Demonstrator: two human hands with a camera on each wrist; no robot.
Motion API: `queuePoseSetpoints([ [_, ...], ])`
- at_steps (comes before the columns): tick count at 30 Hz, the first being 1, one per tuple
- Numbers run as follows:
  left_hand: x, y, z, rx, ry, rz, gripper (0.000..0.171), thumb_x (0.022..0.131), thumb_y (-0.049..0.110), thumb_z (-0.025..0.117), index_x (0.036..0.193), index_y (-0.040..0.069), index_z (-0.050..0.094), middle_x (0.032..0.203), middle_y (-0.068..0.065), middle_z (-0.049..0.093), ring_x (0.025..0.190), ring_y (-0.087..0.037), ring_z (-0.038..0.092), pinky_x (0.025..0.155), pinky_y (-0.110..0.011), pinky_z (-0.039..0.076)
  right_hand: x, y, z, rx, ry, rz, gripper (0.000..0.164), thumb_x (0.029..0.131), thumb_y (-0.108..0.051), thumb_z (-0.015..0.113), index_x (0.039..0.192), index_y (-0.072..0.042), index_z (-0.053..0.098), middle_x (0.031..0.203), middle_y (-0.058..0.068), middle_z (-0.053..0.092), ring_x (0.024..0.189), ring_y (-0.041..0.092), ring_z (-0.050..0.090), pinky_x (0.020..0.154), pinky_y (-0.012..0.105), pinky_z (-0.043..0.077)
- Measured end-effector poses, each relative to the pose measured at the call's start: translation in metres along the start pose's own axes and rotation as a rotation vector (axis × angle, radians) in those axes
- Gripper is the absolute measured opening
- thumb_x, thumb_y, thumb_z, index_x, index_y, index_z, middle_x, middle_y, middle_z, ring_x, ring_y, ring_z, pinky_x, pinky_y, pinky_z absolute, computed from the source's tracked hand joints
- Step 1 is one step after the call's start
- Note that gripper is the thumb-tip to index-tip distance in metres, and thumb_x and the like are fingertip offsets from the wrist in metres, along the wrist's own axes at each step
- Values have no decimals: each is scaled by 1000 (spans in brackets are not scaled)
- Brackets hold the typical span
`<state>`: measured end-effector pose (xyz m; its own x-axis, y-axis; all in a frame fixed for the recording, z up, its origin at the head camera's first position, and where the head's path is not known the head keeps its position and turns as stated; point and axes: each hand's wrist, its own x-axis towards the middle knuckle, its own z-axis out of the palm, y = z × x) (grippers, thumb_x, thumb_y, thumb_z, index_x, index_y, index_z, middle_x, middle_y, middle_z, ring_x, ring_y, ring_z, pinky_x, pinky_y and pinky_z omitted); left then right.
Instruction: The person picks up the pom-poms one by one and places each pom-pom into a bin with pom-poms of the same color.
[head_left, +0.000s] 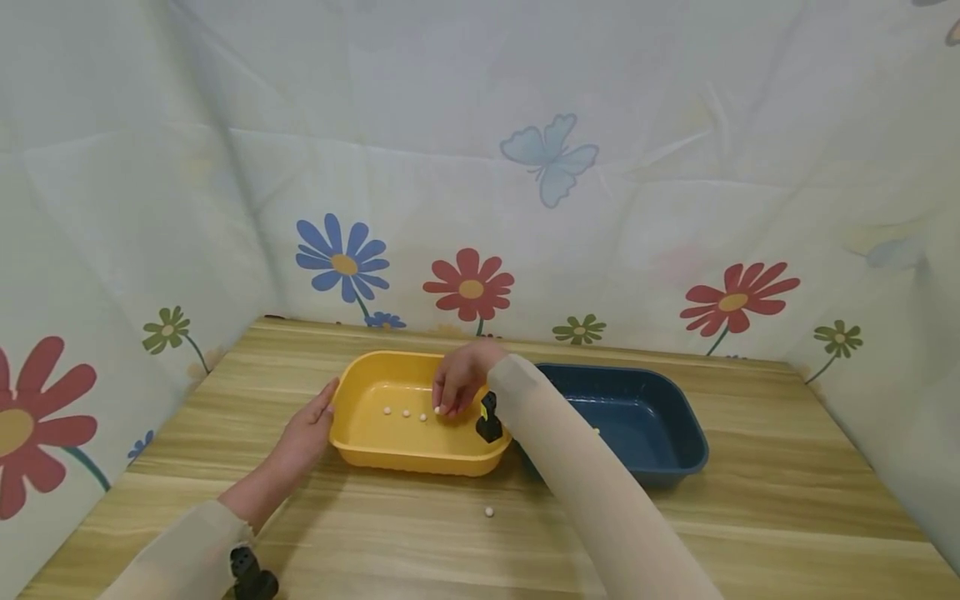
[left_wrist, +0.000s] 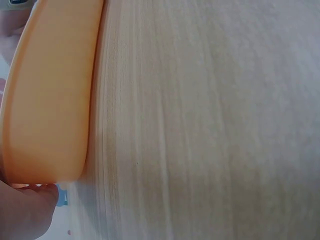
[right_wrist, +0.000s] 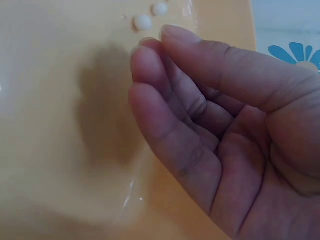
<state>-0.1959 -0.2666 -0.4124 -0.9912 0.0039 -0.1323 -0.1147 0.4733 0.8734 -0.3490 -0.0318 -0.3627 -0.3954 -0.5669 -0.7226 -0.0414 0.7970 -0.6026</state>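
A yellow plastic bin [head_left: 420, 462] stands on the table, with several small white balls [head_left: 406, 413] in a row on its floor. My left hand [head_left: 309, 427] holds the bin's left end by the rim; in the left wrist view its fingers [left_wrist: 30, 207] show at the end of the wall. Inside the bin, my right hand [head_left: 459, 379] reaches down with thumb and fingertips drawn together, a white ball [head_left: 438, 410] at the tips. From the right wrist, the curled fingers [right_wrist: 155, 112] hide that ball, and two other balls [right_wrist: 142, 22] lie just beyond.
A dark blue bin [head_left: 678, 471] stands right of the yellow one, partly behind my right sleeve [head_left: 577, 475]. A small pale yellow piece [head_left: 597, 431] shows in it beside the sleeve. One white ball [head_left: 489, 512] lies on the wooden table [head_left: 787, 492] in front. A flower-printed curtain [head_left: 630, 250] closes off the back.
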Motion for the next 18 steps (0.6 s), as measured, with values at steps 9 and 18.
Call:
queuePoseSetpoints([
  [9,-1,1,-1,-3,7,15,55,112,8,23,162,-2,4,171,-22,2,160,-43,2,133,-55,8,6,-3,6,-19,6,71,6,98,-5,66,95,-4,71,82,6,69,71,13,62,69,18,59],
  [18,1,-1,-1,-1,9,21,55,112,9,24,162,-4,4,171,-23,2,159,-44,3,133,-56,8,0,-5,16,-39,36,81,5,98,-2,66,95,-1,69,80,7,67,68,14,60,65,19,57],
])
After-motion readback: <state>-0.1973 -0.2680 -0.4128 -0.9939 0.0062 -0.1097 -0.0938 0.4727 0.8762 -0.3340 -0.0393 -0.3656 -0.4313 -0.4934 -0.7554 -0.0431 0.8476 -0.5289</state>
